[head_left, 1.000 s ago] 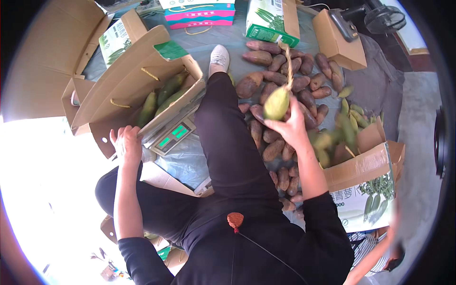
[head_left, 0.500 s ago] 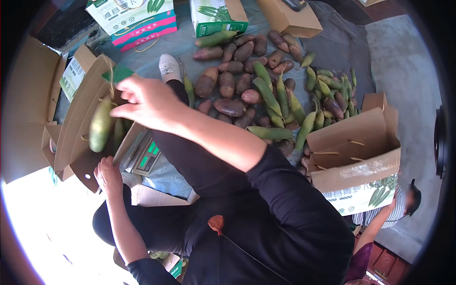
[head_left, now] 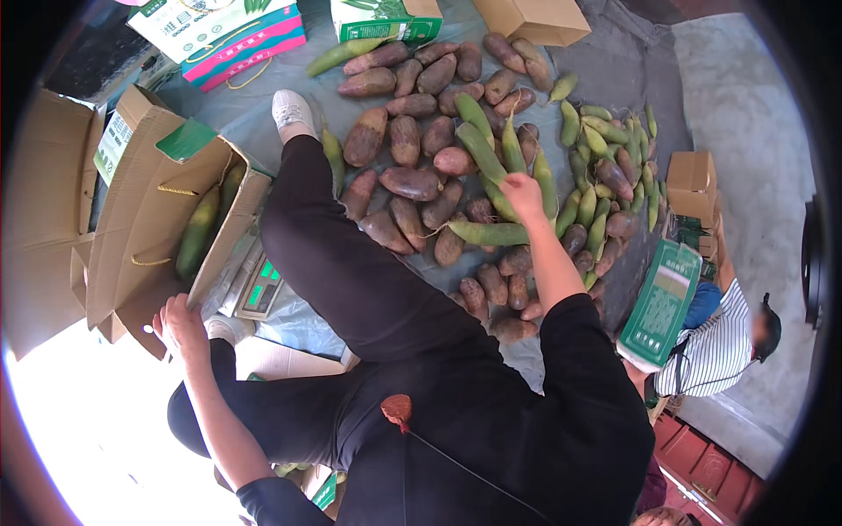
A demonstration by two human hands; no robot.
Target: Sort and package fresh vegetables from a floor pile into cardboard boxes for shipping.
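My left hand (head_left: pixel 182 331) grips the near edge of an open cardboard box (head_left: pixel 132 254), fingers bent over the rim. Inside this box lie long green radishes (head_left: pixel 198 235), partly in shadow. Over the pile in front of me, my right hand (head_left: pixel 524 196) has its fingers curled at the lower end of a long green radish (head_left: pixel 478 151); the fingertips are mostly hidden. Another green radish (head_left: pixel 488 233) lies just below that hand. Dark reddish-brown radishes (head_left: pixel 412 183) spread out to its left.
A scale (head_left: pixel 261 287) with lit green displays stands beside the box. My shoe (head_left: pixel 292 110) rests near the pile. Printed cartons (head_left: pixel 386 26) stand at the back. Smaller green radishes (head_left: pixel 605 131) lie to the right. A person in a striped shirt (head_left: pixel 715 342) is at the far right, beside a green carton (head_left: pixel 660 307).
My right hand has moved from above the box to the pile on the right. The radish that hung at the box now lies inside. The open carton at right has been taken away.
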